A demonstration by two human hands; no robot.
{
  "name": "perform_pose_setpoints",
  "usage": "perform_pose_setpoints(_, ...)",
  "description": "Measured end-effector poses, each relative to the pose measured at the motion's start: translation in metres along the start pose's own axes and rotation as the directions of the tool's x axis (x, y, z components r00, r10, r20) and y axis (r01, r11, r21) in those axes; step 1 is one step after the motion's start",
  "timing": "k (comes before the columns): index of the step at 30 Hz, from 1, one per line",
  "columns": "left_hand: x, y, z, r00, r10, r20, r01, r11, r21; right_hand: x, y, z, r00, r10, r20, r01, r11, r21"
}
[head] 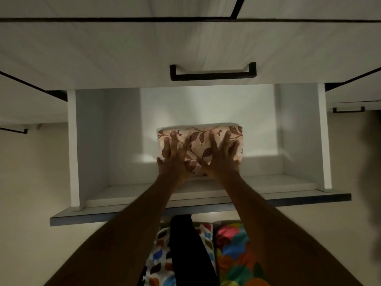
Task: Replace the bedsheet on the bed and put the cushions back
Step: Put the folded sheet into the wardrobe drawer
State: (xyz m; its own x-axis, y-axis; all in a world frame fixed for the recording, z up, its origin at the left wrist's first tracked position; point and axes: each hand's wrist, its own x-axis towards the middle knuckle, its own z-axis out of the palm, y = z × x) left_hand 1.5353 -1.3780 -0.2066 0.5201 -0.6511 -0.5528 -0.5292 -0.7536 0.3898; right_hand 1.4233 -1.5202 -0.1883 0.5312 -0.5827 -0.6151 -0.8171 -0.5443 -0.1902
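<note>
Cream cloth printed with maroon leaves lies under both palms. The left hand (175,155) and the right hand (222,157) press flat on the near face of the folded bedsheet (201,139), fingers straight and spread. The grip is released on both sides; nothing is curled round the cloth yet. Each thumb sits low near the bundle's bottom edge, but whether either is tucked under it cannot be told.

Under the bedsheet is a white shelf (268,182) inside an open cupboard, and the bundle sits alone towards the middle of it. Above the bedsheet hangs a white panel with a black handle (213,75). Below it, on a lower level, lie bright patterned fabrics (233,248) and a black one (185,244). Neither bed nor cushions are in view.

This looks like the fetching step: the fresh sheet is being taken from storage, so the task seems early. Next, the fingers need to close under and around the bundle, keeping the folds together while drawing it clear over the shelf's front lip.
</note>
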Motion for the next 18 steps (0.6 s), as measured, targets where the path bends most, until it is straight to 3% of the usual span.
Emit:
perform_pose_setpoints(3, 0.005, -0.016, 0.003, 1.0, 0.024, 0.012, -0.025, 0.989, 0.146, 0.004, 0.003, 0.008, 1.0, 0.016, 0.011, -0.015, 0.999, -0.042)
perform_pose_setpoints(7, 0.002, -0.016, -0.002, 0.999, 0.025, 0.037, -0.031, 0.988, 0.15, 0.002, -0.001, 0.006, 0.998, 0.042, 0.041, -0.041, 0.999, -0.035)
perform_pose_setpoints(11, -0.025, -0.011, -0.026, 0.977, -0.104, 0.184, 0.095, 0.994, 0.059, -0.025, -0.004, -0.009, 0.996, 0.028, 0.083, -0.037, 0.993, 0.114)
perform_pose_setpoints(15, -0.07, -0.007, -0.063, 0.928, -0.08, 0.364, 0.125, 0.987, -0.1, -0.078, -0.013, -0.041, 0.996, -0.018, 0.085, 0.009, 0.994, 0.105)
perform_pose_setpoints(18, -0.109, 0.002, -0.083, 0.913, -0.099, 0.395, 0.186, 0.964, -0.188, -0.123, -0.022, -0.065, 0.996, -0.01, 0.088, -0.008, 0.977, 0.212)
